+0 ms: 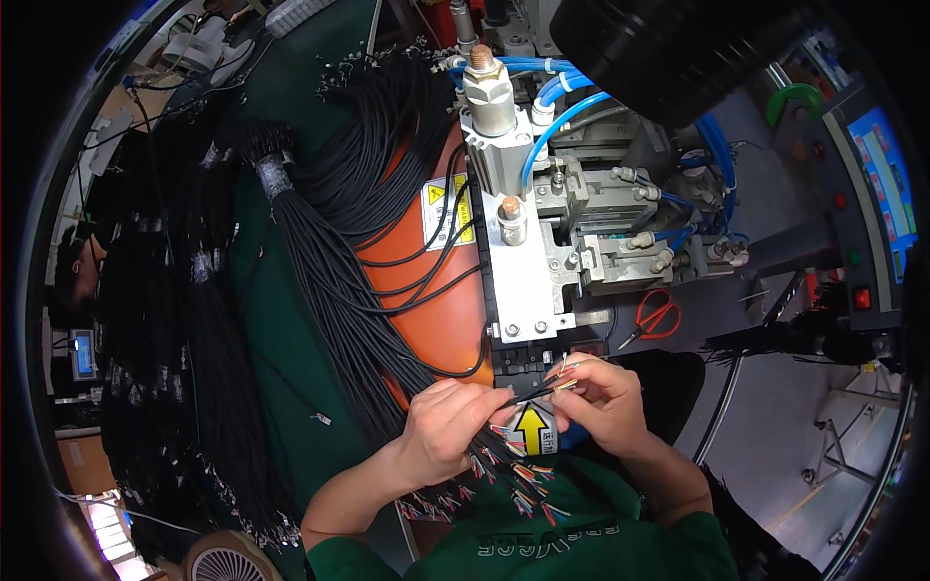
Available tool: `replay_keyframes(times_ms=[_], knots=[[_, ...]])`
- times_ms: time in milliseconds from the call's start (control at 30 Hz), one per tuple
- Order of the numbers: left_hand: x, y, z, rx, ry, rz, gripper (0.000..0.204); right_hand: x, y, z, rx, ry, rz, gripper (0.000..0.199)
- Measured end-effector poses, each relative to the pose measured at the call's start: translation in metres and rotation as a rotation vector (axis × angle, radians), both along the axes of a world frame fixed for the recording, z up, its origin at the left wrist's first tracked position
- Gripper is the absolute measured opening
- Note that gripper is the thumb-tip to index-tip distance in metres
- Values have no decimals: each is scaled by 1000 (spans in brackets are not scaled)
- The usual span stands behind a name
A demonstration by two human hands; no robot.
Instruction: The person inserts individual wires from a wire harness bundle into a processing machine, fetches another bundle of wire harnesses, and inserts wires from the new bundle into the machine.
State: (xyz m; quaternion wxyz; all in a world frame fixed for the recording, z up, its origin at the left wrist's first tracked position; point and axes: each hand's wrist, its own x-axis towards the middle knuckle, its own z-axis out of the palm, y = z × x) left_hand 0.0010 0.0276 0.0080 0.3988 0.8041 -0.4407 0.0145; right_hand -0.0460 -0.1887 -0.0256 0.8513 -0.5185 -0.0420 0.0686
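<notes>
Just in front of the machine's front end, my left hand (448, 426) pinches a black cable (528, 395) between thumb and fingers. My right hand (605, 405) is closed on the thin coloured wires (564, 383) fanning out of that cable's stripped end. Below my hands hang several more stripped cable ends (523, 479) with red, blue, white and orange wires. A large bundle of black cables (325, 252), taped near its far end, runs down past my left hand. Right above my fingers sits the dark block (523, 373) at the machine's front.
The metal pneumatic machine (523, 281) with blue air hoses (567, 92) stands ahead. Orange-handled scissors (657, 318) lie right of it. An orange surface (426, 310) and green table (281, 378) carry cables at left. A control panel (877, 194) is far right, a fan (232, 562) lower left.
</notes>
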Motion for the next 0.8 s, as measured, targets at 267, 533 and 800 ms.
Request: replay_keyframes(times_ms=[267,533,800], knots=[[12,-14,4,-24,117,56,43,3,-6,-1,5,42,30,21],[26,-4,0,-134,392,-219,32,13,-3,6,149,179,218,16],[4,-30,9,56,-115,90,21,5,29,-4,-959,-730,-457,47]])
